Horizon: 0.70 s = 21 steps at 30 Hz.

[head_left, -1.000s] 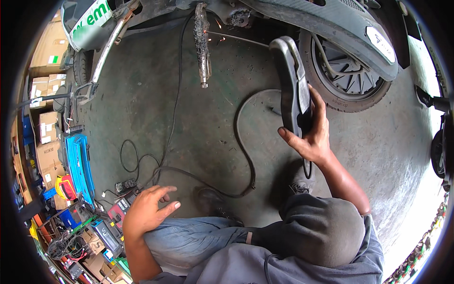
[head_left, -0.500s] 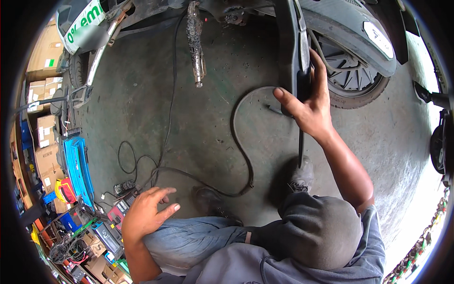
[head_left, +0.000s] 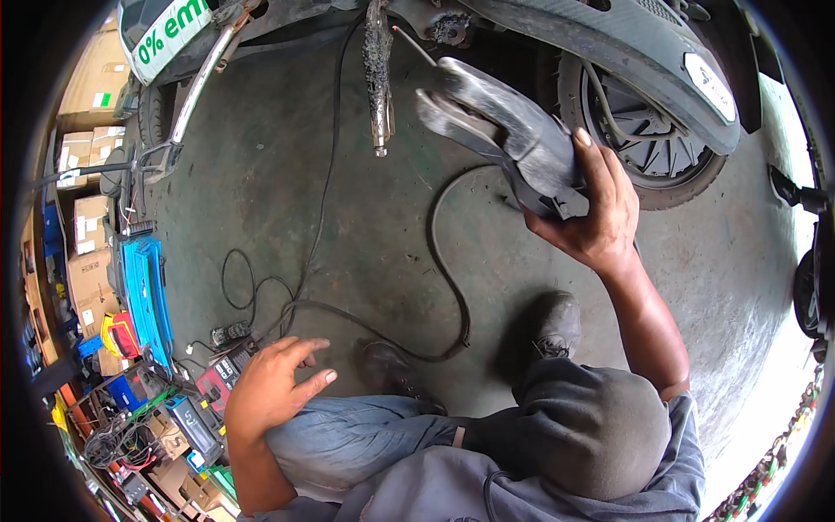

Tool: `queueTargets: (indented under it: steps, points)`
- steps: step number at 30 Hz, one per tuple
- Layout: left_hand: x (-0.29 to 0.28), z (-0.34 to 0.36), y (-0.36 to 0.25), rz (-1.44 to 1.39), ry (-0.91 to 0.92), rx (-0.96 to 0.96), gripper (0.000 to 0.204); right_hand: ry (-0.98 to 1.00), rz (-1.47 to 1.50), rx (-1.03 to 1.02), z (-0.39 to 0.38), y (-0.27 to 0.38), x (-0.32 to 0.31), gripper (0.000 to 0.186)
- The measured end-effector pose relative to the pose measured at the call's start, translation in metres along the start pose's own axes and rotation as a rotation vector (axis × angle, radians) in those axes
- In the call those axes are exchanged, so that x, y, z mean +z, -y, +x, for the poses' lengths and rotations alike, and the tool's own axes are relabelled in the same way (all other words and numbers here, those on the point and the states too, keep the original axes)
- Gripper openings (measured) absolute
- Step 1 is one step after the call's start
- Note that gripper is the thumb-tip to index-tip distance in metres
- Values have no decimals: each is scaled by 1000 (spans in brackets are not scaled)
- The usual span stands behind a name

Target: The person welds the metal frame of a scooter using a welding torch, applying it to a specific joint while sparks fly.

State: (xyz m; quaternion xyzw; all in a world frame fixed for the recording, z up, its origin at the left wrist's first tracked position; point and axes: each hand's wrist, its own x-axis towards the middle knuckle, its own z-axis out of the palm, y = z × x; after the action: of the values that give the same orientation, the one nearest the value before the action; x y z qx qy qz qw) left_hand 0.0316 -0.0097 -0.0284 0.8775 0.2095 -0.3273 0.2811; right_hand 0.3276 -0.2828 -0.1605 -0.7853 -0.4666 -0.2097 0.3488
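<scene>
My right hand grips a scuffed grey-and-black piece by its lower end, fingers wrapped round it. The piece points up and left, with two jaw-like arms parted by a slot; I cannot tell its exact kind. A thin rod with a red tip shows just beyond its far end, but where the rod is fixed is hidden. To its left hangs a crusted, blackened metal tube under the vehicle. Over my left thigh, my left hand hovers with fingers stretched out and nothing in it.
A vehicle wheel stands at the upper right beneath a grey body panel. Black cable winds across the floor near my shoes. Leftward are a red-and-black machine, blue folded panels and stacked cardboard boxes.
The piece in my right hand has swung from upright and edge-on to tilted up-left, showing its slotted side. The view has shifted slightly. My left hand stays put.
</scene>
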Motion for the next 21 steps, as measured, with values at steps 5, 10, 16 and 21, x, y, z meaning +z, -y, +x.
queueTargets:
  steps: [5,10,16,21]
  points:
    - [0,-3,-2,-7,-15,0,46,250,16,-50,-12,4,-2,107]
    - [0,-6,-4,-22,-24,11,45,361,-23,-273,-62,11,-2,99]
    - [2,-9,2,-20,-44,14,43,301,87,-243,-25,15,-2,91]
    - [-1,-14,3,-42,-30,-9,44,194,37,-214,-19,16,-11,91]
